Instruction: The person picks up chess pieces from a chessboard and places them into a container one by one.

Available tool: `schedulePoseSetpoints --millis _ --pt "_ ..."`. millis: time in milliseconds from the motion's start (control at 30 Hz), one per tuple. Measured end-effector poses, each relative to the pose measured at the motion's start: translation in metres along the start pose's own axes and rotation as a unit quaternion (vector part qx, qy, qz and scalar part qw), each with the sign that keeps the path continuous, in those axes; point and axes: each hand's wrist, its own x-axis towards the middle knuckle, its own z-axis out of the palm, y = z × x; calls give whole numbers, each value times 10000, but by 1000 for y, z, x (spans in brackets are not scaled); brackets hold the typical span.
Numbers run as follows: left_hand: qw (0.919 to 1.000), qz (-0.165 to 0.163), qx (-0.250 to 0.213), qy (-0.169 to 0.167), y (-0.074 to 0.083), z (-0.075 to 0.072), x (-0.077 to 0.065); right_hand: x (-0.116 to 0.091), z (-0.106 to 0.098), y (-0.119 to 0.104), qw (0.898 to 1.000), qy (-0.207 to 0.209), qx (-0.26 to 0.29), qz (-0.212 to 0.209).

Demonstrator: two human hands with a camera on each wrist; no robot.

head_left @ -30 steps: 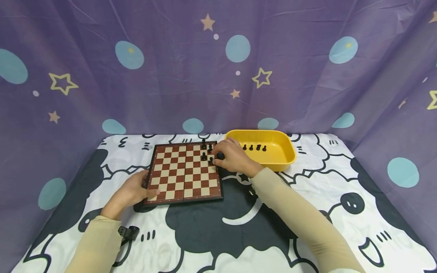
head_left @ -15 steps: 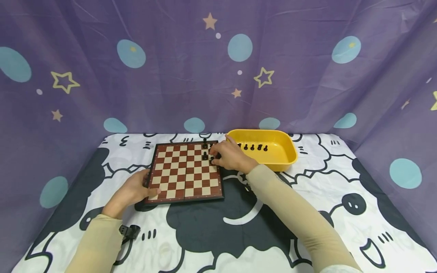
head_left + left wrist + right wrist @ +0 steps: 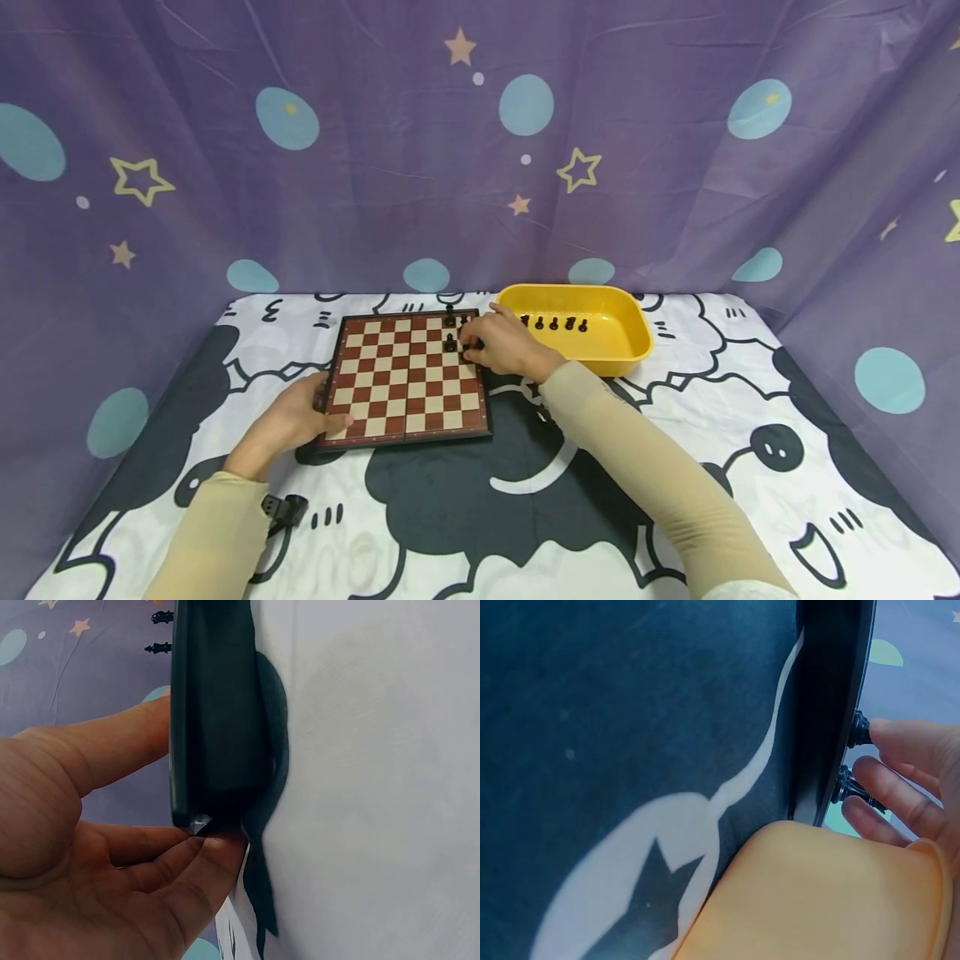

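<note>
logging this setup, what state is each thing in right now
folding chessboard: unfolded, playing side up
black chess pieces on the board: upright
black chess pieces in the tray: in a row, too small to be sure of their stance
yellow tray: upright, open-topped
left hand: gripping the board's edge
right hand: pinching a black piece on the board
purple curtain: hanging

Left sleeve [image 3: 208, 537] and right sleeve [image 3: 660, 475]: plain beige, long, close-fitting, down to the wrists. Right one creases toward the elbow, with a white fabric edge [image 3: 750, 591] at its upper end. Small black boxy unit [image 3: 287, 509] at left cuff; markings too small to read.
</note>
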Motion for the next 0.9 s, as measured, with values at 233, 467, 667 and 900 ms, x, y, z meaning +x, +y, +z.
schedulePoseSetpoints --millis 233,467,667,900 --pt "10000 51 -16 19 0 0 0 0 1 2 9999 53 96 -20" --pt "10000 13 -24 -18 0 0 0 -3 -1 3 9991 132 411 -25" --pt "10000 68 -34 19 -1 0 1 -12 -7 1 9963 338 794 5" --pt "9996 262 31 47 -1 1 1 -27 -20 1 9920 551 1134 65"
